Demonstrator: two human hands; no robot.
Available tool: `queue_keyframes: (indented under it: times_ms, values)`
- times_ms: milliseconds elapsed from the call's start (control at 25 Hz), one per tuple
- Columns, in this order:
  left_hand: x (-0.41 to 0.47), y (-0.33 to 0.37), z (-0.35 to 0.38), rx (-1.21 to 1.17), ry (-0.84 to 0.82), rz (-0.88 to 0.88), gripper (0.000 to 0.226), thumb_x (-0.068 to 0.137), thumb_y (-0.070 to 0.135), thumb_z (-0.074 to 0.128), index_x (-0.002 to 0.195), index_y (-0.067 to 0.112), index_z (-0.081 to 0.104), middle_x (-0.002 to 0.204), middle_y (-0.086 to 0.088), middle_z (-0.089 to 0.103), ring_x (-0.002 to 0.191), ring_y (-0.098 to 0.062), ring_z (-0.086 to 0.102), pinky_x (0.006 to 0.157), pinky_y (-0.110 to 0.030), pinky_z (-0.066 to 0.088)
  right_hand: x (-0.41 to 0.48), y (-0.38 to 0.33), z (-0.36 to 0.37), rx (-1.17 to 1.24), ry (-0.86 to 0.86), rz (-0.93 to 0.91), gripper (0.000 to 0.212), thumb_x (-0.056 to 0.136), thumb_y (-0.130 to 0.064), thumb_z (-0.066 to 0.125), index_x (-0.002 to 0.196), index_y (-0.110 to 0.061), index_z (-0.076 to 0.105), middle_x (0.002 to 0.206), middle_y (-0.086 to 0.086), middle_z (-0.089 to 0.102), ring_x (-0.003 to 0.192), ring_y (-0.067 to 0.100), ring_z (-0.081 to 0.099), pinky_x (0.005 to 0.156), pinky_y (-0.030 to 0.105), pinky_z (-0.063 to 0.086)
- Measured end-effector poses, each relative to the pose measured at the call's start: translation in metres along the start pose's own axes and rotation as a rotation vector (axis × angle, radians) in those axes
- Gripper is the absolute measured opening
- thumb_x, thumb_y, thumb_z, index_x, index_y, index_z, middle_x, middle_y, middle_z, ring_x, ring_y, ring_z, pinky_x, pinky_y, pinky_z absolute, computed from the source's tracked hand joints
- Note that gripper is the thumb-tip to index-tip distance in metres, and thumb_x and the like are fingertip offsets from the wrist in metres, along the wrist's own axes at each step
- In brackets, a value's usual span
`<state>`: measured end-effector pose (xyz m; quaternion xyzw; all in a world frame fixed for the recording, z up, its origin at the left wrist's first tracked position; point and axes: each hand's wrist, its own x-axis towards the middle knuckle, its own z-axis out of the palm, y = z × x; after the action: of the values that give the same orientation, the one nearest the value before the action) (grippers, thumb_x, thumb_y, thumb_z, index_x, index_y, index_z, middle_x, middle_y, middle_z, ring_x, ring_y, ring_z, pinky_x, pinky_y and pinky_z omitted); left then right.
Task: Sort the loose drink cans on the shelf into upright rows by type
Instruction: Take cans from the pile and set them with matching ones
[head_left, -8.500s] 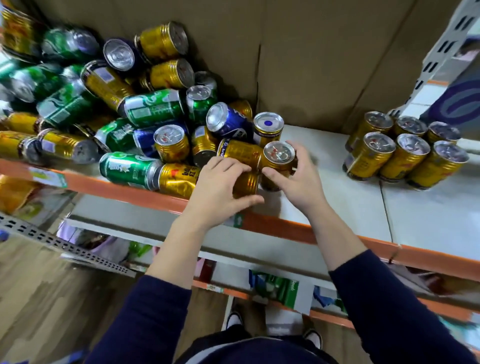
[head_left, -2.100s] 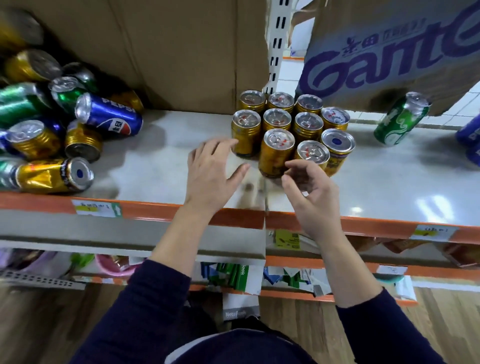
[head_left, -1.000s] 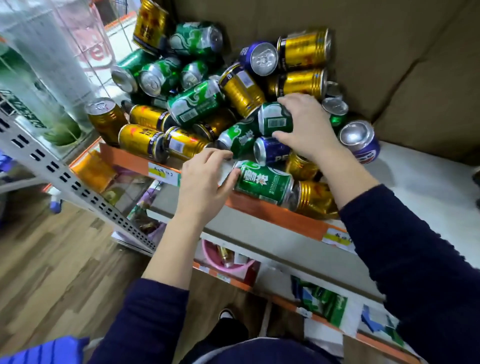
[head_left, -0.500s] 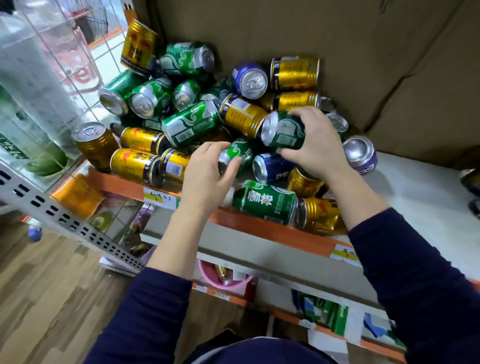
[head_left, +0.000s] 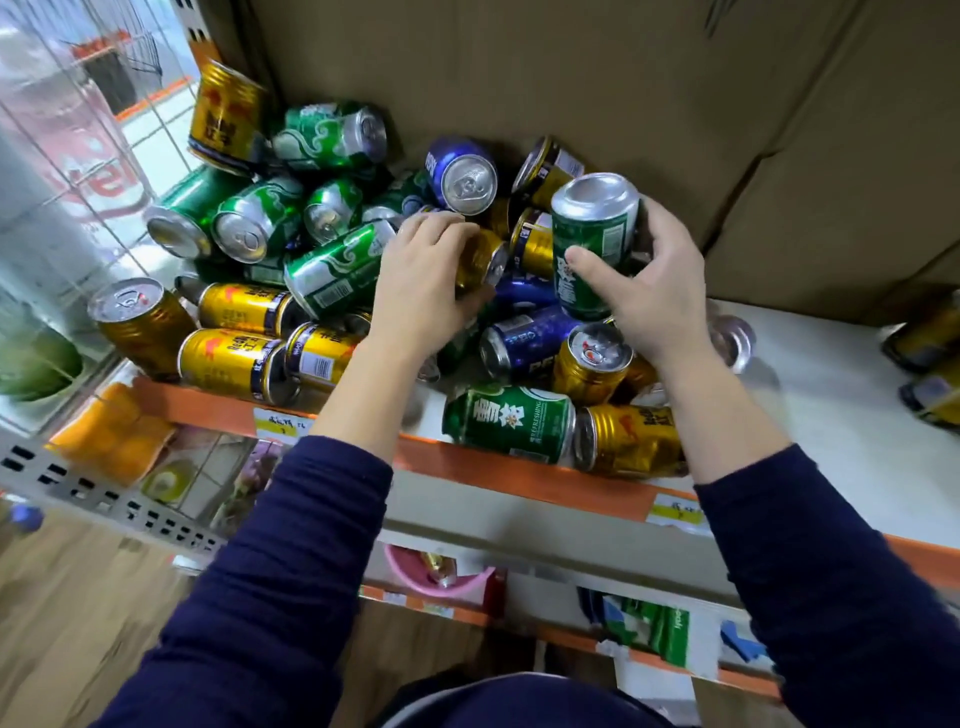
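Since half a second ago I'm raising the green can (head_left: 592, 244) off the heap (head_left: 291, 234), right hand (head_left: 654, 296) clamping it upright above the shelf's (head_left: 831, 395) back edge, while my left hand (head_left: 421, 291) is curling round a gold can (head_left: 480, 260) mid-pile, probably so both can go to their rows together.

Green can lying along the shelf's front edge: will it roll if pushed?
Likely rolls: the green can lies on its side along the orange shelf edge, so it might go over. The gold can touching its end probably won't stop that.
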<state>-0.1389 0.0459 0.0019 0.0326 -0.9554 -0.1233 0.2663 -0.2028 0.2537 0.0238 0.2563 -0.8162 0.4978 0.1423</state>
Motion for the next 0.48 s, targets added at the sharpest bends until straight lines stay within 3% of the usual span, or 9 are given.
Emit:
queue_keyframes:
  times_ms: [80,200,280,400,480]
  values:
    - [0.008,-0.003,0.002,0.024,-0.064,0.0,0.074,0.069,0.036,0.08,0.133,0.011,0.052,0.133,-0.012,0.049,0.122,-0.033,0.045,0.102,-0.041,0.034,0.0,-0.002,0.0,0.049,0.002,0.018,0.053,0.078,-0.039,0.075,0.122,-0.015,0.059,0.116,-0.001,0.064,0.111,0.014,0.058,0.096,0.037,0.047]
    - [0.014,-0.002,0.006,0.1,-0.083,-0.024,0.078,0.067,0.031,0.081,0.137,0.019,0.048,0.135,-0.01,0.043,0.124,-0.031,0.04,0.1,-0.042,0.032,-0.005,-0.003,0.002,0.112,0.014,0.074,0.04,0.077,-0.039,0.075,0.112,-0.024,0.06,0.103,-0.017,0.065,0.097,-0.007,0.059,0.081,0.011,0.046]
    - [0.016,-0.002,0.006,0.132,-0.072,-0.027,0.077,0.066,0.029,0.082,0.135,0.022,0.05,0.132,-0.008,0.044,0.122,-0.032,0.039,0.096,-0.043,0.032,-0.009,-0.003,0.002,0.127,0.023,0.104,0.037,0.078,-0.038,0.075,0.109,-0.028,0.058,0.098,-0.024,0.063,0.093,-0.014,0.057,0.075,0.003,0.041]
    - [0.013,-0.004,0.003,0.093,-0.031,-0.016,0.076,0.064,0.031,0.084,0.133,0.02,0.052,0.132,-0.008,0.047,0.12,-0.032,0.04,0.095,-0.044,0.034,-0.012,-0.004,0.0,0.137,0.043,0.123,0.04,0.076,-0.04,0.075,0.11,-0.027,0.06,0.095,-0.027,0.061,0.094,-0.015,0.056,0.078,0.003,0.041]
    - [0.008,0.0,0.002,-0.048,0.043,-0.055,0.076,0.065,0.039,0.083,0.131,0.013,0.054,0.132,-0.008,0.052,0.118,-0.031,0.045,0.098,-0.042,0.036,-0.013,-0.004,-0.004,0.153,0.061,0.134,0.045,0.074,-0.041,0.076,0.112,-0.021,0.062,0.1,-0.021,0.064,0.098,-0.009,0.058,0.085,0.012,0.045]
